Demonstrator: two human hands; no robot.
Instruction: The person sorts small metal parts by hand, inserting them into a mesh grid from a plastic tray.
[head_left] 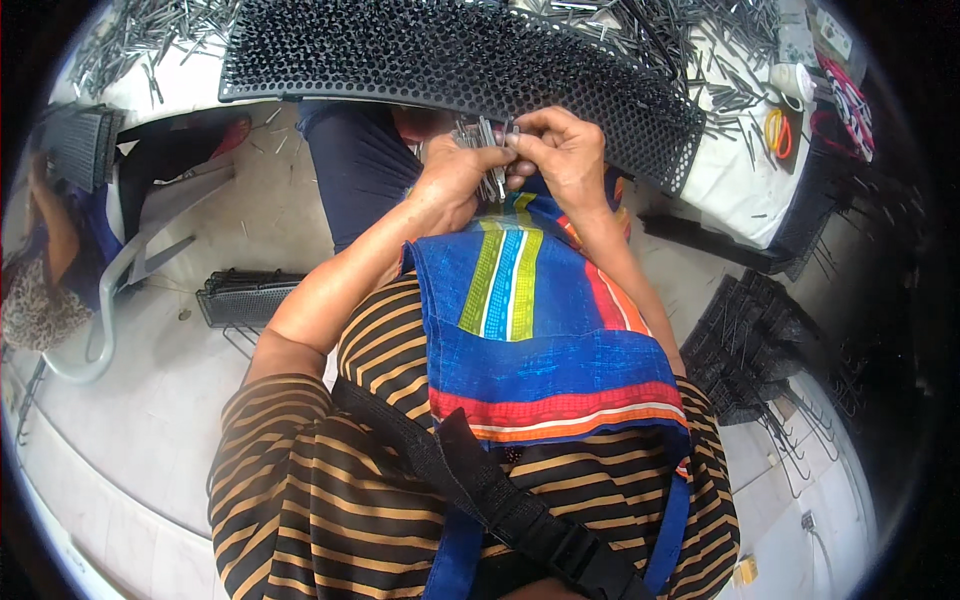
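My left hand [450,180] is closed around a bundle of thin grey metal pins [486,138], its thumb pressed across them. My right hand [570,155] meets it at the near edge of a long black perforated rack [650,155]. The right thumb and forefinger are pinched together by the bundle's upper end; whether a single pin is between them is too small to make out. Many of the rack's holes, mostly on its left and far side, have dark pins standing in them. Holes near its right end look bare.
Loose metal pins [730,90] lie in heaps on the white tabletop behind the rack. An orange band [777,133] rests at the right. Black wire racks [750,345] stand on the floor to the right, another [250,300] at left. A co-worker's arm [57,220] shows at far left.
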